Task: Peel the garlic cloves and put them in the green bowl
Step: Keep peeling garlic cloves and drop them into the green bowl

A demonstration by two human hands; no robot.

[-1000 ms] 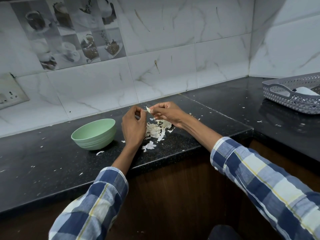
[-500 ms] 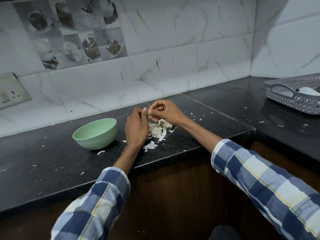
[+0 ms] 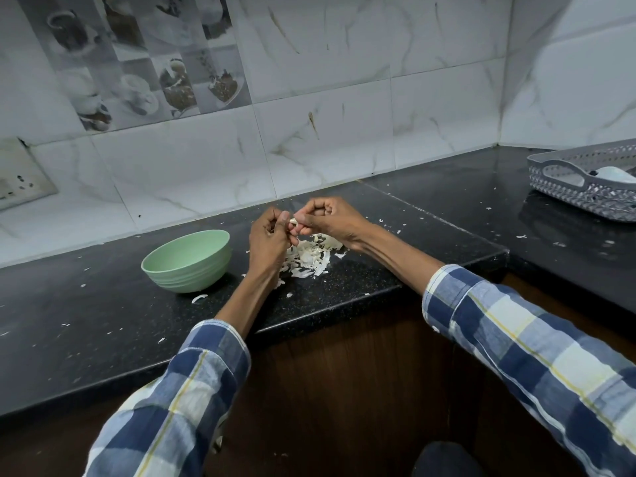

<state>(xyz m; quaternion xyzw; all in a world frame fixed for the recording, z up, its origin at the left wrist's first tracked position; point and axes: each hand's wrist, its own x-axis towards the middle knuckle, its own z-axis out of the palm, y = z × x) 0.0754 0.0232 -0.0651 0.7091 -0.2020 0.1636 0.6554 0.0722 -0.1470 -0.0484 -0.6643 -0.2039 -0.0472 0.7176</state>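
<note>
Your checked sleeves [image 3: 537, 342] come in over the near edge of the worktop [image 3: 86, 321], forearms low and slanting inward so both wrists meet above the dark stone. That brings your hands together right over the heap of peelings [image 3: 311, 258], which makes sense: whatever skin you strip falls onto the pile rather than scattering. Your left hand [image 3: 270, 241] stands upright on its wrist, back turned toward you, fingers curled inward. Your right hand [image 3: 330, 218] reaches across from the other side, knuckles up, fingers folded under. Between them a small pale garlic clove [image 3: 293, 221] shows, pinched at the fingertips of both hands; it looks as if the left steadies it while the right picks at the skin, though the clove is too small to say how much skin remains. The green bowl [image 3: 187, 261] sits just beside your left hand, a short carry once the clove is bare. Its inside is hidden from this angle, so you cannot tell how many cloves it holds. Far off to the right a grey basket [image 3: 585, 187] stands well apart
</note>
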